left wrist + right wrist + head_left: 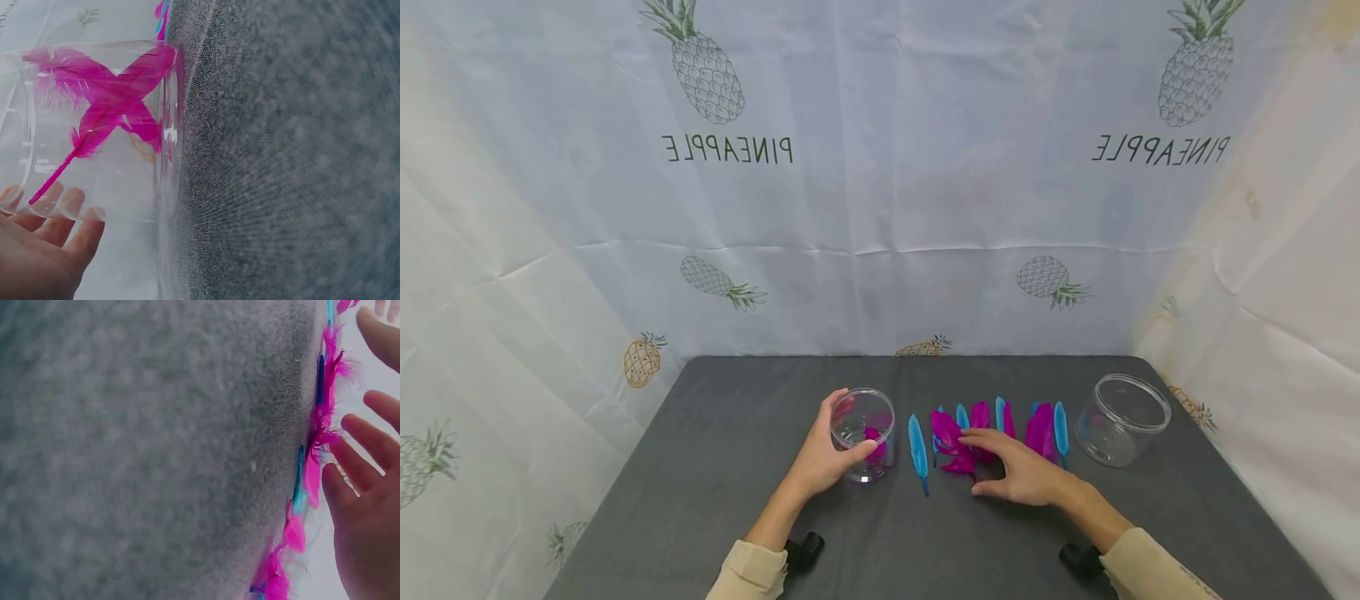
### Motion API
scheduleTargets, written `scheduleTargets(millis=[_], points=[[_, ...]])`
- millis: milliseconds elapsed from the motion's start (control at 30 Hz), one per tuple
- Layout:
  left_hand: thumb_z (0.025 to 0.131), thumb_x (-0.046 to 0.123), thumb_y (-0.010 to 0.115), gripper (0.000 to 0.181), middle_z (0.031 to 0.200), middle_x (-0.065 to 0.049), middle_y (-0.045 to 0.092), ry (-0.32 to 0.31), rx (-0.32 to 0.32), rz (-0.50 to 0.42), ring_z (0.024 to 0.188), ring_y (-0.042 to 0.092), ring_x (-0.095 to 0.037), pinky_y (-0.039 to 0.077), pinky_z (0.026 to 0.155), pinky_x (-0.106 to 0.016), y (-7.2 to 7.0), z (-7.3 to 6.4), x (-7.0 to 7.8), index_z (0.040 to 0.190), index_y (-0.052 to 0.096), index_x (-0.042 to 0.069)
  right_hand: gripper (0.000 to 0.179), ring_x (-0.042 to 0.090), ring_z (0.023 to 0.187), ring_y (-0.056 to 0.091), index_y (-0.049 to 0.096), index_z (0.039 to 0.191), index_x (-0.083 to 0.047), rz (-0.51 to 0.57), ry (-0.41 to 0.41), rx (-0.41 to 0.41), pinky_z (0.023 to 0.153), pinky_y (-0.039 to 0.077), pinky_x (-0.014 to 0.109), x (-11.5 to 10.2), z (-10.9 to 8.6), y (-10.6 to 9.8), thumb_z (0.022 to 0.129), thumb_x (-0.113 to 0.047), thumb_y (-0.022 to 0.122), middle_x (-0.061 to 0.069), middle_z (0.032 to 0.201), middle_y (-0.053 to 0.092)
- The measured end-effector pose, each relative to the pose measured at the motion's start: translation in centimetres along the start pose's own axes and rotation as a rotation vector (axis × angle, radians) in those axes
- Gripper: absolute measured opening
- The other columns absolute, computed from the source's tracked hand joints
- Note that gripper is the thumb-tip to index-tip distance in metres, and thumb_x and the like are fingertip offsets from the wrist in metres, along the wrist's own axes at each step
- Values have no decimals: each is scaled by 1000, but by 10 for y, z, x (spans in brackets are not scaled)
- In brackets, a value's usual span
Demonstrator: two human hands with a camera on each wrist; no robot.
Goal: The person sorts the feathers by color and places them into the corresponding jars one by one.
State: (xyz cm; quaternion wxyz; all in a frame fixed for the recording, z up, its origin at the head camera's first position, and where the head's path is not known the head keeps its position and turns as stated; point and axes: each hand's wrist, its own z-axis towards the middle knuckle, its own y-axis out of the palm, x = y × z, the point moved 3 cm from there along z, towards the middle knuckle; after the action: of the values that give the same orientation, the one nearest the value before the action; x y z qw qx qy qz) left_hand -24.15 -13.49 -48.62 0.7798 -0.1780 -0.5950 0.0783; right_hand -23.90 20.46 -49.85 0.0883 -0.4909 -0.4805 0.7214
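My left hand [822, 454] grips a clear round jar [867, 477] from its left side, thumb across the near wall. In the left wrist view the jar's base is close against the dark cloth, and magenta feathers [117, 97] cross each other inside it. My right hand [1028, 473] hovers low over a row of feathers, thumb and fingers spread apart with nothing between them. Beneath its fingertips is a magenta feather [947, 428]. A lone blue feather [918, 447] lies between the jar and that row. In the right wrist view the fingers [369, 440] reach beside the feathers.
Another clear jar [1108, 440] stands at the right, beyond the row's end. Near it lie a magenta feather [1040, 429] and a blue feather [1061, 427]. A dark cloth [745, 417] covers the table, and a pineapple-print curtain [887, 192] hangs behind.
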Motion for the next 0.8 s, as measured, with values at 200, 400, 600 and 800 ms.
scheduleTargets(millis=[200,400,600,800], points=[[83,36,84,90,152,-8,47,0,3,-5,142,42,-31,35,114,-59,1,0,1,154,32,17,67,38,143,40,52,147,-9,-40,-14,-29,110,36,63,1,2,2,91,-36,77,8,153,47],[82,38,84,89,152,-8,47,-11,9,7,141,43,-30,36,113,-60,1,-1,1,153,32,20,58,36,139,46,57,142,-8,-82,-21,-46,110,39,60,2,4,3,93,-32,76,10,148,53],[82,38,84,89,152,-5,47,-11,15,16,142,42,-29,36,113,-60,1,0,-1,153,33,21,45,37,133,54,66,133,-8,-94,-59,-31,106,43,59,-1,8,1,95,-32,73,14,141,59],[82,38,84,90,152,-6,47,-2,11,10,142,42,-30,36,113,-60,1,-1,1,153,32,20,36,38,130,56,73,123,-10,-74,-97,9,105,44,59,-6,10,2,98,-36,69,11,135,65]])
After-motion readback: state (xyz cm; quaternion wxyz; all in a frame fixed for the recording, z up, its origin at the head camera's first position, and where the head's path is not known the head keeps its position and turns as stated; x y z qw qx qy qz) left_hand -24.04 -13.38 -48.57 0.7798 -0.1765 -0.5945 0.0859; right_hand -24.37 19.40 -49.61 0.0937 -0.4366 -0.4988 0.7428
